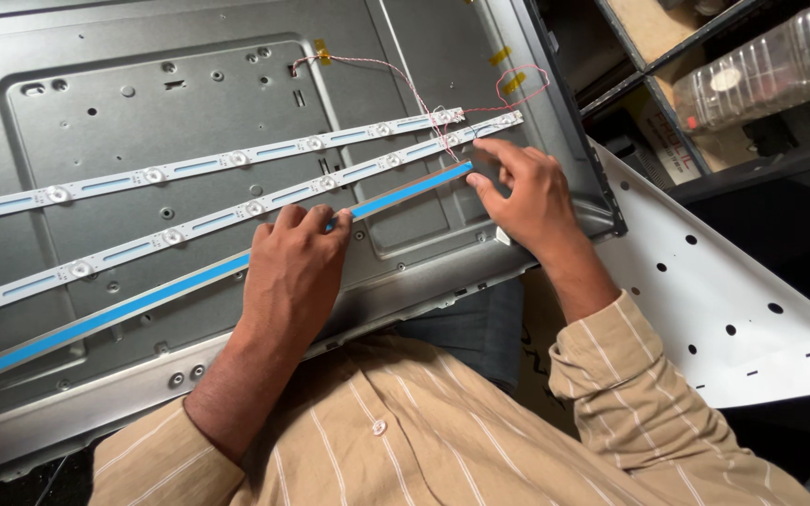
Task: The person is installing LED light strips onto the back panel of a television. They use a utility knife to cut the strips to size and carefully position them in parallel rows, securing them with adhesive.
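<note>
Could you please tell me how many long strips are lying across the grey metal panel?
3. Two white LED strips: the upper one, the second below it. The third, a blue-covered strip, lies nearest the person, under both hands. All three run past the left edge.

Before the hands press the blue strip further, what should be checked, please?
1. Left hand fingers on the blue strip: ok.
2. Right hand fingers at the strip's end: ok.
3. Strip parallel to the two white LED strips: ok.
4. Red-white wire away from the blue strip: ok; it crosses only the white strips' ends.
5. Strip flat on the grey metal back panel: cannot tell.
</note>
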`<state>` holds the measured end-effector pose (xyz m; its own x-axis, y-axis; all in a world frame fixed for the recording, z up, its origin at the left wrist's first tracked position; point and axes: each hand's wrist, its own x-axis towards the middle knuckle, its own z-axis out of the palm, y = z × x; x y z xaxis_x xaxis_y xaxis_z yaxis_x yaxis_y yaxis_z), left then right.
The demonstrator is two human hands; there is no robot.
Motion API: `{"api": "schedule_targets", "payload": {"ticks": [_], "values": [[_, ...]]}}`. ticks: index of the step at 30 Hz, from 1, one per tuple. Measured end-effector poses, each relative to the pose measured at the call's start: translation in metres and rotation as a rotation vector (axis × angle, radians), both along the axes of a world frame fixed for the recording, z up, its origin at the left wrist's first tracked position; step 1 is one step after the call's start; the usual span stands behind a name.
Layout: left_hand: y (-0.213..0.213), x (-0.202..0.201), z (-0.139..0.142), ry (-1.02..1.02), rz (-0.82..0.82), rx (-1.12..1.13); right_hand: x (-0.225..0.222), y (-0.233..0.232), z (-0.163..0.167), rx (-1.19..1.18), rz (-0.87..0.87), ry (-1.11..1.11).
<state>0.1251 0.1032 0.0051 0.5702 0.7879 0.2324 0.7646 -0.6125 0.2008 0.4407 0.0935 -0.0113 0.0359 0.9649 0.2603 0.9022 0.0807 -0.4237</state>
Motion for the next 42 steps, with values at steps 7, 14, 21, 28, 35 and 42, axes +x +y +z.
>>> {"api": "schedule_targets", "payload": {"ticks": [7,14,21,28,35,42], "values": [[0.002,-0.003,0.002,0.039,0.009,-0.005,-0.024,0.006,0.017,0.011,-0.039,-0.114],[0.002,-0.003,-0.001,0.091,0.008,-0.019,-0.038,0.006,0.016,-0.102,-0.221,-0.033],[0.003,-0.003,-0.001,0.125,0.012,-0.045,-0.030,0.013,0.012,-0.095,-0.210,0.017],[0.003,-0.001,0.000,0.148,0.022,-0.031,-0.077,0.003,0.039,-0.268,-0.148,0.115],[0.003,0.000,0.012,0.093,0.010,-0.052,-0.147,-0.080,0.083,-0.281,0.528,0.495],[-0.013,-0.011,0.021,-0.342,-0.141,-0.048,-0.132,-0.081,0.110,-0.271,0.372,0.537]]}}
